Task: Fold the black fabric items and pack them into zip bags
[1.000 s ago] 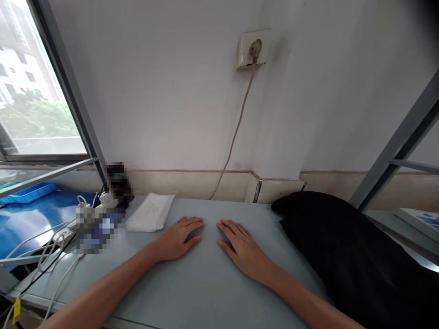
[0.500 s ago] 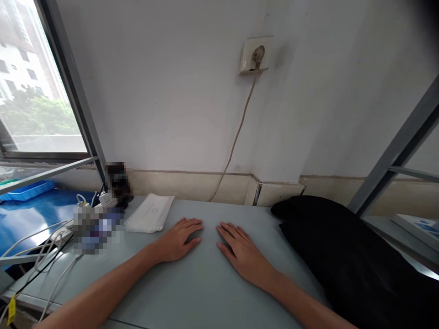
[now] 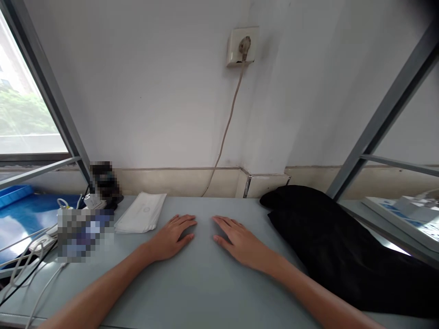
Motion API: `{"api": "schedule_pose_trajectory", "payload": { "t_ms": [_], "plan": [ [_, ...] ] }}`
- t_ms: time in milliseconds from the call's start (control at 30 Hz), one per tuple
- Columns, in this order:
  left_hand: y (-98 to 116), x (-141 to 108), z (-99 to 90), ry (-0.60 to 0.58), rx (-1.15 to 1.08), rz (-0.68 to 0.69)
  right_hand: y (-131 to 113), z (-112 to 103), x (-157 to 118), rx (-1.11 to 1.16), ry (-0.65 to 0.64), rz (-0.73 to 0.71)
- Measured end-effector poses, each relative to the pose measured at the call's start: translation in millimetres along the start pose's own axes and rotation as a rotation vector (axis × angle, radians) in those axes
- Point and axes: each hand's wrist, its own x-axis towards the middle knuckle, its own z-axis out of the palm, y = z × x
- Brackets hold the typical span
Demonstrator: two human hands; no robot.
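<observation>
My left hand point(image 3: 173, 237) rests palm down on the grey tabletop point(image 3: 192, 292), thumb apart from the fingers and nothing held. Facing it a short gap away, my right hand point(image 3: 238, 240) also lies on the surface, fingers stretched out, holding nothing. Just beyond my left wrist is a stack of white paper sheets or envelopes point(image 3: 141, 212) with a faint round mark. To the right of my right hand lies a black cloth item point(image 3: 325, 242), its kind unclear.
White cables point(image 3: 46, 288) and a blurred-out object point(image 3: 85, 235) lie at the left, near a dark blurred item point(image 3: 104, 183). A blue tray point(image 3: 15, 195) sits further left. Grey metal posts point(image 3: 380, 109) stand on both sides. A plugged-in wall socket point(image 3: 243, 45) is ahead.
The view has turned slightly to the right, so the surroundings appear shifted left. My right hand's fingers look closer together and turned a little more inward. My left hand stays on the tabletop.
</observation>
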Motion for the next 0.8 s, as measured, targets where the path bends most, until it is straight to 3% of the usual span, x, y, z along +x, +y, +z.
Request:
{"api": "schedule_pose_trajectory", "payload": {
  "t_ms": [100,167,267,367,467,567,667,800],
  "plan": [
    [-1,0,0.3,0.0,0.006,0.003,11,-33,-10,0.051,0.053,0.005],
    [-1,1,0.2,-0.006,-0.001,0.003,32,-62,-17,0.061,0.093,0.032],
    [-1,1,-0.2,-0.018,-0.017,-0.007,84,-104,-31,-0.017,0.277,0.145],
    [-1,1,-0.7,-0.023,-0.021,-0.013,150,-128,-49,-0.177,0.44,0.341],
    [-1,0,-1.1,-0.02,-0.013,-0.015,206,-121,-69,-0.318,0.401,0.423],
    [-1,0,-0.7,-0.007,-0.011,-0.01,238,-96,-82,-0.424,0.343,0.588],
    [-2,0,0.1,0.003,-0.014,0.001,247,-76,-86,-0.41,0.29,0.657],
    [-2,1,-0.1,-0.002,-0.03,-0.005,246,-69,-85,-0.412,0.269,0.675]
  ]
}}
